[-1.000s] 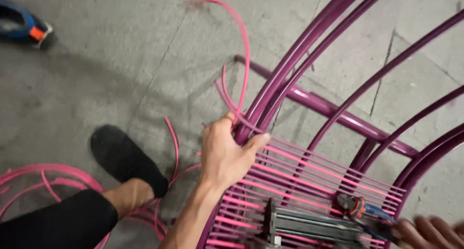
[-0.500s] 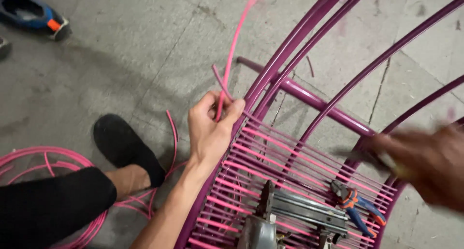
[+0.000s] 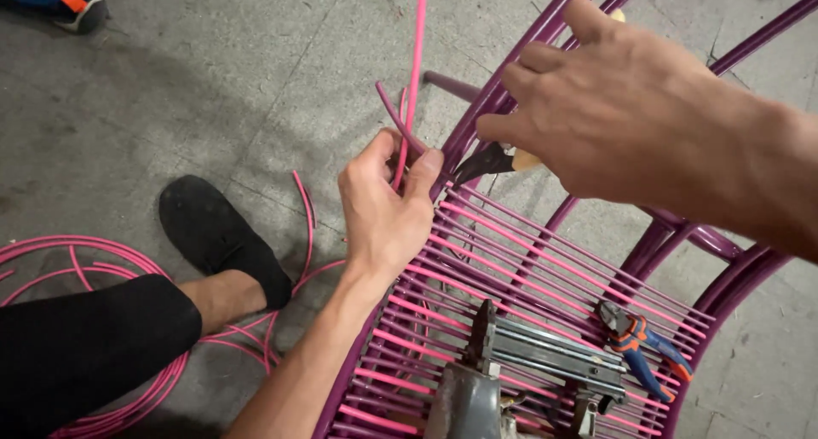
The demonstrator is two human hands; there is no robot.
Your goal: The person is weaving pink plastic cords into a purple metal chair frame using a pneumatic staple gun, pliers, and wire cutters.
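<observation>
My left hand (image 3: pixel 383 209) pinches a pink plastic cord (image 3: pixel 417 47) against the rim of a purple metal chair frame (image 3: pixel 503 94). The cord runs straight up out of the picture. My right hand (image 3: pixel 622 115) reaches in from the right. It holds a pair of cutters (image 3: pixel 486 160) with dark jaws and a pale handle. The jaw tips sit just right of my left thumb, close to the cord. The seat (image 3: pixel 528 260) below is woven with rows of pink and purple cord.
A grey staple gun (image 3: pixel 528 354) and orange-and-blue pliers (image 3: pixel 639 341) lie on the woven seat. A coil of pink cord (image 3: pixel 51 260) lies on the concrete floor at the left, beside my black shoe (image 3: pixel 217 235). A blue object (image 3: pixel 60 0) sits at the top left.
My right hand came up from the lower right with the cutters to the cord by my left hand. My left hand shifted its grip and the cord now stands more upright.
</observation>
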